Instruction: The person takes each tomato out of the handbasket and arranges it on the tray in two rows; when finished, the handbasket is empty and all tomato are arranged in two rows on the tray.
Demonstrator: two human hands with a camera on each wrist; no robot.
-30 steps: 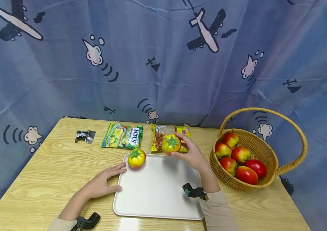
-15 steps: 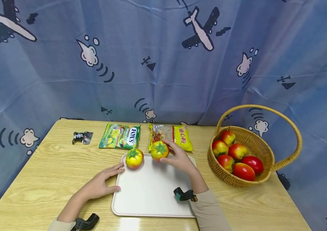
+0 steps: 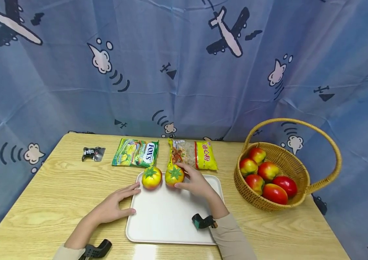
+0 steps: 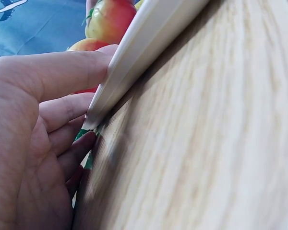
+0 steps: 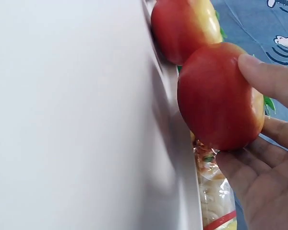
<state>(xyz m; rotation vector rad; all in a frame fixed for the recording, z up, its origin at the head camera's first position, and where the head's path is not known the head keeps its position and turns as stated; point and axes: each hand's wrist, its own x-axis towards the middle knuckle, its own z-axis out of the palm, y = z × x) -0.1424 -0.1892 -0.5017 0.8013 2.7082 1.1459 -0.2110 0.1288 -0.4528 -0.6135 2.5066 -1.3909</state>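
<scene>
My right hand [image 3: 196,182] grips a yellow-and-red tomato [image 3: 173,176] with a green leafy top, thumb on one side and fingers on the other. In the right wrist view the held tomato [image 5: 218,98] shows its red underside, close over the white tray's far edge. Just left of it, a second tomato [image 3: 152,178] sits in the tray's far left corner. My left hand [image 3: 114,206] rests at the left rim of the white tray [image 3: 171,220], fingers extended. The left wrist view shows its thumb and fingertips against the tray rim [image 4: 129,62].
Behind the tray lie a green candy bag [image 3: 135,153] and a yellow pasta bag [image 3: 192,154]. A small black wrapped packet [image 3: 93,154] is at the far left. On the right stands a wicker basket [image 3: 252,198] with several red and yellow fruits. A blue curtain [image 3: 184,72] hangs behind.
My right hand has carried the tomato leftward and down, bringing it beside the other tomato at the tray's far edge. The left hand stays at the rim.
</scene>
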